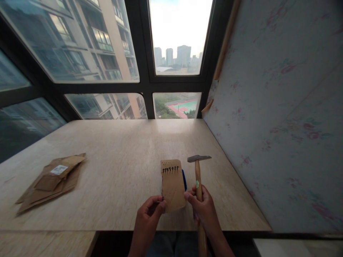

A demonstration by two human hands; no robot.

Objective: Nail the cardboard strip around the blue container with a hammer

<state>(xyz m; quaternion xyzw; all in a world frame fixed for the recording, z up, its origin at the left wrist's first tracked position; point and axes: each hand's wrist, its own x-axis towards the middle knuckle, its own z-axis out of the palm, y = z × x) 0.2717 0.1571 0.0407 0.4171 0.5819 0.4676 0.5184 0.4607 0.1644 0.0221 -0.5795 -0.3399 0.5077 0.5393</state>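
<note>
A piece of brown cardboard (173, 189) lies near the table's front edge, with a row of several black nails (170, 169) standing in its far part. At its left edge my left hand (150, 210) is closed in a pinch, with a small dark piece at the fingertips that looks like another nail. My right hand (205, 205) is wrapped round the wooden handle of a hammer (198, 171), head up and pointing away from me. The right thumb tip reaches the cardboard's right edge. A blue object (184, 179) shows partly from under that edge; its kind is hidden.
A stack of flattened brown cardboard (57, 178) with a white label lies on the left of the pale table (115, 160). Dark-framed windows (146, 85) border the far side. A flower-patterned wall (273, 125) runs close along the right.
</note>
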